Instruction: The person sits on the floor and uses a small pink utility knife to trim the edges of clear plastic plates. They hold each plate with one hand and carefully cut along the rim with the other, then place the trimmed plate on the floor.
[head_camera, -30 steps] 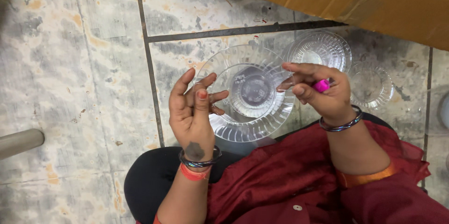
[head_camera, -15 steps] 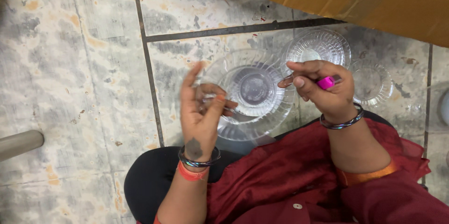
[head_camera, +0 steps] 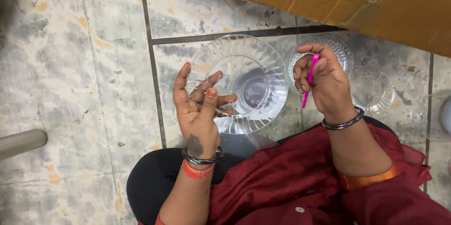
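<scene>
Looking down from the head camera, I take things by size: the cardboard box [head_camera: 357,4] lies across the top right over the worn tiled floor [head_camera: 84,65], and the person's dark red garment [head_camera: 291,187] fills the bottom. Next comes the large clear ribbed plate [head_camera: 249,55] on the floor, directly beneath the raised hands, with a smaller clear bowl [head_camera: 340,51] just beside it and another small clear dish [head_camera: 373,91] to the right of that. The left hand [head_camera: 199,110] is held up with its fingers spread and loosely curled; something thin may run across them, but I cannot tell whether it grips anything. The right hand [head_camera: 326,84] is clenched around a thin pink stick [head_camera: 310,79], which stands nearly upright in the fist, its tip poking out below. My worry, as I judge it: the stick is slim and the grip sits high, so a loosened fist could drop it onto the plate; a downward swing could also knock the light bowls together
</scene>
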